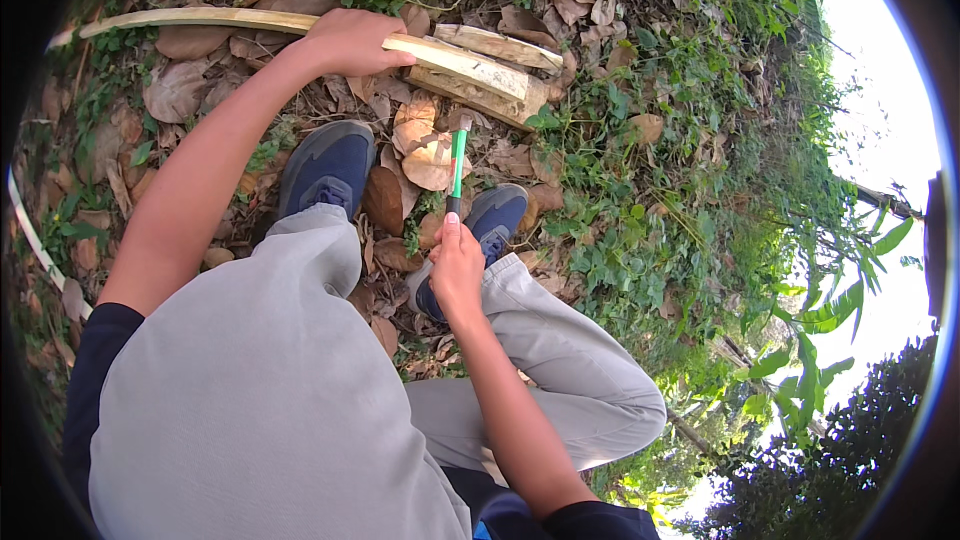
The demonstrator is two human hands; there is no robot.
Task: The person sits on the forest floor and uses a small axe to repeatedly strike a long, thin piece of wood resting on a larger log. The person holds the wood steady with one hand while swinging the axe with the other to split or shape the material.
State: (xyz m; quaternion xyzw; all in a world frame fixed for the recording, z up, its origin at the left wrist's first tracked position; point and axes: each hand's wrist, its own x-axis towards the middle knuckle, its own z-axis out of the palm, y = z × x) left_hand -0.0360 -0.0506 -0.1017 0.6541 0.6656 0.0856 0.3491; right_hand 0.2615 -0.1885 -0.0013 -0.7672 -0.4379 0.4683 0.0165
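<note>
My left hand [355, 42] is closed over a long, pale wooden strip [215, 17]. The strip runs from the far left to a squared end just right of the hand. That end lies over a shorter, rougher wood piece [475, 97], and another short wood piece [500, 45] sits just behind it. In my right hand [458, 268] is a hammer [458, 162] with a green and black handle, its fingers wrapped around the black grip. The small metal head points away from me and is apart from the strip, a little nearer to me.
Dry brown leaves [430, 155] cover the ground around my two blue shoes [330, 168]. Green creeping plants [650, 190] spread on the right. Another pale strip [35, 230] curves along the left edge. Broad-leaved plants [810, 370] and bright sky lie beyond, at right.
</note>
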